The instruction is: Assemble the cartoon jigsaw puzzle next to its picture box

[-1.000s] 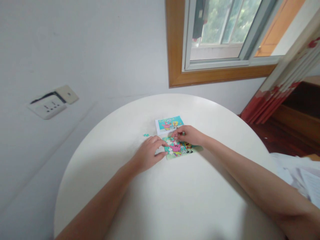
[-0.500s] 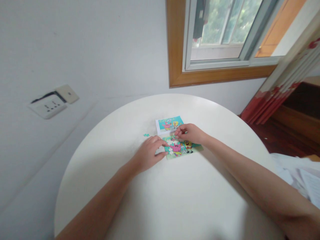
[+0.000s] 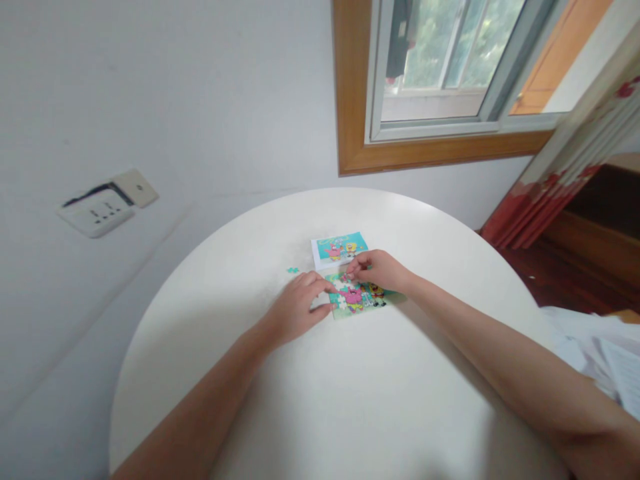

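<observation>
On the white round table (image 3: 350,400) lies a jigsaw puzzle (image 3: 357,301) with a pink starfish and a yellow sponge figure; white gaps show in its upper and left parts. My left hand (image 3: 303,303) rests at the puzzle's left edge, thumb and fingers apart and touching its border. Over the top of the puzzle, my right hand (image 3: 377,269) pinches a small puzzle piece (image 3: 346,277), partly hidden by the fingertips. Just behind the puzzle is a picture card (image 3: 340,248) with the same figures. A loose teal puzzle piece (image 3: 293,270) sits left of the card.
A white wall with a socket (image 3: 103,212) borders the table at the left. The wood-framed window (image 3: 450,150) is beyond the far edge. A red and white curtain (image 3: 540,193) hangs at the right, and papers (image 3: 595,347) lie beside the table.
My right hand has shifted slightly left and nearer over the puzzle's upper part, still pinching the piece. My left hand has stayed at the puzzle's edge.
</observation>
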`<state>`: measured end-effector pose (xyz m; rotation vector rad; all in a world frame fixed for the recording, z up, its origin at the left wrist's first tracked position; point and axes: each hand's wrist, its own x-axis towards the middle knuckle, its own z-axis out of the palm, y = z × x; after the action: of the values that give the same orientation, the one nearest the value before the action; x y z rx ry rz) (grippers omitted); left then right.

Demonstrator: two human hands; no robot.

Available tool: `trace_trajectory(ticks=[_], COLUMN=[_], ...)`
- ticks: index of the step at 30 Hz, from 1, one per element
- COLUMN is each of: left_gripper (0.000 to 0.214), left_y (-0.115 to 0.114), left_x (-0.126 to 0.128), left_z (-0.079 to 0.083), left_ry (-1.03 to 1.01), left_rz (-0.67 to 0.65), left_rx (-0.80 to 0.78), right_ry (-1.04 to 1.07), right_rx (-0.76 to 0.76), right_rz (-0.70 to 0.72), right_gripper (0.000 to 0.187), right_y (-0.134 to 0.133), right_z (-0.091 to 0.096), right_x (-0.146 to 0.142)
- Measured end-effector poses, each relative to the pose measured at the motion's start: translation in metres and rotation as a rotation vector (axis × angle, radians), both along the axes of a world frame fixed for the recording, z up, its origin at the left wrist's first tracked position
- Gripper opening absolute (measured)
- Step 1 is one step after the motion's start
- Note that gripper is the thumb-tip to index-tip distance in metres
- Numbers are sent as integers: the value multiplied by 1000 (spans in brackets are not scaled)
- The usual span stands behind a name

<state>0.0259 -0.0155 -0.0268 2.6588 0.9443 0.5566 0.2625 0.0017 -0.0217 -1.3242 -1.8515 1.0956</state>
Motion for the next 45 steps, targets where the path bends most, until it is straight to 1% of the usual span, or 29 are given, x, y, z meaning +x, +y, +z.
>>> trace_trajectory(ticks=[3,8,12,19,23,25,28,32,36,40,42,45], left_gripper=[21,21,21,21,21,21,20,20,21,19,19,18], left_y=[0,0,-1,-2,-1,-1,-1,-1,-2,-1,-1,0], left_x=[0,1,1,0,0,0,1,1,1,0,1,5], left_z=[0,0,0,0,0,0,-1,-1,0,1,2,4], left_ry=[7,2,6,10,9,7,6,7,14,2,-29,-99], left_rz=[-3,-6,3,11,1,-3,2,6,6,6,31,112], left_rx=[3,4,0,-3,-9,-8,-6,-6,-9,-18,-21,-4], right_ry=[-21,-114,-191,-215,-128,-66,-36,9,105,218,260,303], right_rx=[17,97,156,166,103,90,101,74,-35,-128,-162,-196], right_rz=[13,52,52,51,53,31,7,8,-18,-29,-35,-35], right_gripper=[13,17,18,15,15,22,28,23,19,13,12,13], right_y=[0,1,1,0,-2,-2,-1,2,2,-1,-3,-5], right_z=[-1,-2,-2,0,3,4,5,2,-1,2,4,5], right_x=[-2,-3,-3,-4,-3,-1,3,7,6,3,1,-3])
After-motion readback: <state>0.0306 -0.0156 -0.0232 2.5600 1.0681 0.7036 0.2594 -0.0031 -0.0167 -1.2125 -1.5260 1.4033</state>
